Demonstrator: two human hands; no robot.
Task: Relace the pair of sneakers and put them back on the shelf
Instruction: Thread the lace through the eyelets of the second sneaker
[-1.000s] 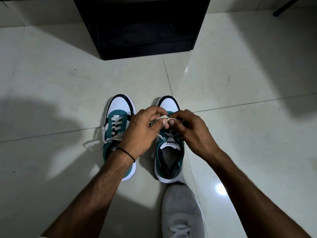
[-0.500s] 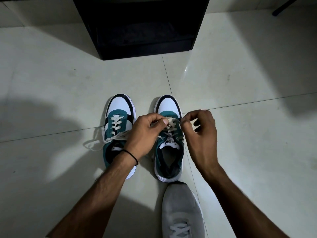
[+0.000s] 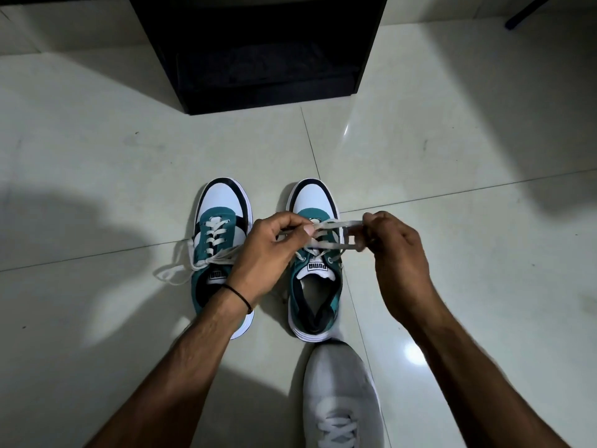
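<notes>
Two teal, white and black sneakers stand side by side on the floor, toes pointing away from me. The left sneaker (image 3: pixel 219 240) is laced, with loose lace ends trailing to its left. Over the right sneaker (image 3: pixel 315 286) a white lace (image 3: pixel 336 225) is stretched flat between my hands. My left hand (image 3: pixel 268 253) pinches one end with thumb and forefinger above the shoe's eyelets. My right hand (image 3: pixel 397 253) pinches the other end just right of the shoe. A black band circles my left wrist.
A black open-fronted shelf unit (image 3: pixel 258 53) stands on the pale tiled floor (image 3: pixel 452 189) straight ahead, beyond the sneakers. A grey shoe with white laces (image 3: pixel 342 396) sits just behind the right sneaker's heel. A dark leg of some object shows at the top right corner.
My hands were close together over the right sneaker's tongue; they have drawn apart, the right hand moving right, pulling the lace taut between them.
</notes>
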